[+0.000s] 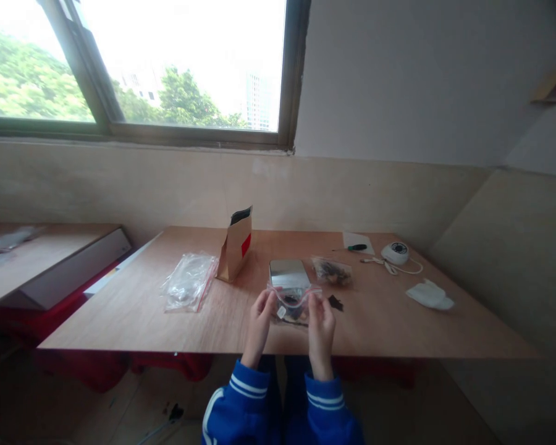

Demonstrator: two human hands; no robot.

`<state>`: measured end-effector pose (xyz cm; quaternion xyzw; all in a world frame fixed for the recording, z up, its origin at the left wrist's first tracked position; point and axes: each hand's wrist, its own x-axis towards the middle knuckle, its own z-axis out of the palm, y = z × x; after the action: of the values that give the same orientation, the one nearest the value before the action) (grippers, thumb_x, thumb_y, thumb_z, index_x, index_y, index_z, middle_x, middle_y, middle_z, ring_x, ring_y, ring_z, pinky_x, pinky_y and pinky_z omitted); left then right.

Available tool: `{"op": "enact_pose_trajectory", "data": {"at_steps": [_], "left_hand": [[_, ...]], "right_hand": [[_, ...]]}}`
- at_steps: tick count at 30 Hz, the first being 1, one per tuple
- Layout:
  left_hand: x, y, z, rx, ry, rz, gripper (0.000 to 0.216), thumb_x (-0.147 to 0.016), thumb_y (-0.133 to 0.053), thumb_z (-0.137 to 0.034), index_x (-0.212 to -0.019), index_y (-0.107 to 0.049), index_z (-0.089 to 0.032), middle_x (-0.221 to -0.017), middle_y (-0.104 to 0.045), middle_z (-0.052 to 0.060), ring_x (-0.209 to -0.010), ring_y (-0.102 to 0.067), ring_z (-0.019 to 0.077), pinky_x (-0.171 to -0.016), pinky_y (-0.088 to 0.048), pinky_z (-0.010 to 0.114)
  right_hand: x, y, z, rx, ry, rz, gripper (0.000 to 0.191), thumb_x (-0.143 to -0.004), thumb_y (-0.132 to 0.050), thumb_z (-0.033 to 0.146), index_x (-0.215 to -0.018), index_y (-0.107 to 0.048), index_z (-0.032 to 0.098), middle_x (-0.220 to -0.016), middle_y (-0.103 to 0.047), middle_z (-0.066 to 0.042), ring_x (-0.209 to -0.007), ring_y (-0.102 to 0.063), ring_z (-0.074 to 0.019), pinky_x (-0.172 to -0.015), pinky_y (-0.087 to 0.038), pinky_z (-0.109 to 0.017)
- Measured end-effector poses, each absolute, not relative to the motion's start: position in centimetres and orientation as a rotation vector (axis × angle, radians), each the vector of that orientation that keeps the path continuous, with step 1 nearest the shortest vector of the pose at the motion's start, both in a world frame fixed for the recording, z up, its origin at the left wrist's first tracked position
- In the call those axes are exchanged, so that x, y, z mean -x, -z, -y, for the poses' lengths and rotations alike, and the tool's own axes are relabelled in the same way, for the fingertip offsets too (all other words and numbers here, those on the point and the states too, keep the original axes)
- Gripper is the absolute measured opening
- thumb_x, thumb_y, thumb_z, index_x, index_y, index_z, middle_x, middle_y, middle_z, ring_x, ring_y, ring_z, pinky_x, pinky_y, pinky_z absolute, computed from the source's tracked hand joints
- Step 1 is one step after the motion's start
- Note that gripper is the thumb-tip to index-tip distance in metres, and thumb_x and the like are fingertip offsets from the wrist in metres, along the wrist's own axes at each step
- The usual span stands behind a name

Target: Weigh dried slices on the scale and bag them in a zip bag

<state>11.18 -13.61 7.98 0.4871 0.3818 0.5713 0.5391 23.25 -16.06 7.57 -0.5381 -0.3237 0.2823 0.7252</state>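
Note:
Between my two hands, over the table's front part, is a clear zip bag (293,314) with a red seal line. Its mouth sags in a curve, and dark pieces and a small white tag show inside. My left hand (261,309) pinches the bag's upper left corner. At the upper right corner, my right hand (321,314) grips the same rim. Just behind the bag lies a flat, silvery rectangular device, perhaps a scale (288,272); its front part is hidden. A scrap of black material (336,303) rests right of my right hand.
Left on the wooden table (134,315) lie empty clear zip bags (188,283) beside a standing brown paper pouch (236,247). Toward the right are a filled clear bag (332,272), a green-handled screwdriver (358,247), a white dome camera with cable (395,253) and a white cloth (429,295).

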Motion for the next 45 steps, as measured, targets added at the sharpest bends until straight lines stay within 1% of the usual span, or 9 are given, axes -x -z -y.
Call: {"op": "enact_pose_trajectory", "data": {"at_steps": [3, 8, 12, 18, 21, 27, 31, 40, 45], "left_hand": [[-12.3, -8.8, 14.1, -1.284, -1.39, -0.932, 0.035, -0.084, -0.057, -0.048, -0.097, -0.069, -0.017, -0.095, -0.07, 0.008, -0.088, -0.064, 0.0192, -0.078, -0.048, 0.028], [-12.7, -9.3, 15.4, -1.127, -1.619, -1.191, 0.033, -0.087, -0.051, -0.052, -0.087, -0.06, -0.02, -0.061, -0.057, -0.003, -0.05, -0.05, 0.01, -0.047, -0.038, 0.02], [-11.7, -9.5, 15.9, -1.083, -1.645, -1.25, 0.033, -0.088, -0.049, -0.052, -0.08, -0.053, -0.02, -0.058, -0.05, -0.005, -0.046, -0.044, 0.0084, -0.042, -0.033, 0.019], [-9.8, -9.7, 15.9, -1.194, -1.553, -1.119, 0.034, -0.087, -0.051, -0.05, -0.076, -0.054, -0.019, -0.065, -0.052, -0.003, -0.059, -0.051, 0.0102, -0.057, -0.042, 0.02], [-9.7, -9.6, 16.3, -1.168, -1.571, -1.123, 0.031, -0.087, -0.052, -0.048, -0.076, -0.055, -0.019, -0.063, -0.051, -0.004, -0.06, -0.051, 0.0105, -0.058, -0.042, 0.02], [-9.2, -9.6, 17.1, -1.17, -1.545, -1.167, 0.03, -0.084, -0.057, -0.048, -0.079, -0.063, -0.018, -0.066, -0.061, -0.001, -0.064, -0.059, 0.0131, -0.062, -0.045, 0.022], [-8.7, -9.9, 17.0, -1.153, -1.528, -1.144, 0.032, -0.083, -0.058, -0.049, -0.086, -0.065, -0.018, -0.067, -0.065, 0.0, -0.067, -0.064, 0.0161, -0.066, -0.049, 0.025], [-8.6, -10.1, 17.1, -1.031, -1.517, -1.094, 0.034, -0.078, -0.066, -0.046, -0.094, -0.054, -0.019, -0.078, -0.069, 0.003, -0.075, -0.069, 0.0202, -0.067, -0.054, 0.03], [-8.3, -10.1, 17.2, -1.095, -1.593, -1.09, 0.027, -0.079, -0.066, -0.042, -0.085, -0.058, -0.018, -0.095, -0.07, 0.006, -0.093, -0.066, 0.0194, -0.084, -0.05, 0.03]], "right_hand": [[-23.0, -7.4, 16.8, 1.209, -0.659, 0.773, 0.041, -0.077, -0.062, 0.055, -0.089, -0.065, 0.015, -0.084, -0.07, -0.008, -0.077, -0.065, -0.0221, -0.069, -0.051, -0.031], [-23.1, -7.8, 17.6, 1.236, -0.538, 0.691, 0.041, -0.081, -0.058, 0.057, -0.085, -0.061, 0.016, -0.075, -0.066, -0.005, -0.07, -0.061, -0.0194, -0.064, -0.047, -0.029], [-22.7, -8.3, 18.1, 1.21, -0.539, 0.705, 0.04, -0.083, -0.055, 0.056, -0.088, -0.059, 0.017, -0.079, -0.065, -0.005, -0.073, -0.061, -0.0192, -0.068, -0.047, -0.029], [-23.9, -9.1, 18.3, 1.156, -0.667, 0.848, 0.039, -0.079, -0.06, 0.058, -0.08, -0.056, 0.019, -0.066, -0.055, 0.001, -0.06, -0.052, -0.015, -0.057, -0.045, -0.026], [-24.5, -9.2, 18.6, 1.145, -0.709, 0.875, 0.039, -0.079, -0.06, 0.058, -0.078, -0.054, 0.019, -0.059, -0.048, 0.004, -0.053, -0.047, -0.0126, -0.052, -0.042, -0.024], [-25.0, -9.1, 19.5, 1.124, -0.698, 0.956, 0.033, -0.085, -0.057, 0.052, -0.08, -0.058, 0.02, -0.069, -0.057, 0.0, -0.064, -0.056, -0.0154, -0.064, -0.047, -0.026], [-25.5, -9.6, 19.7, 1.164, -0.651, 1.044, 0.038, -0.088, -0.052, 0.053, -0.087, -0.066, 0.018, -0.072, -0.062, -0.003, -0.068, -0.057, -0.0181, -0.068, -0.047, -0.029], [-25.5, -8.7, 19.1, 1.192, -0.561, 0.965, 0.039, -0.087, -0.053, 0.053, -0.09, -0.068, 0.017, -0.066, -0.061, -0.001, -0.057, -0.053, -0.0144, -0.059, -0.046, -0.027], [-25.7, -8.4, 19.1, 1.144, -0.584, 0.918, 0.035, -0.084, -0.059, 0.05, -0.093, -0.065, 0.017, -0.066, -0.062, -0.001, -0.057, -0.054, -0.014, -0.056, -0.047, -0.026]]}}
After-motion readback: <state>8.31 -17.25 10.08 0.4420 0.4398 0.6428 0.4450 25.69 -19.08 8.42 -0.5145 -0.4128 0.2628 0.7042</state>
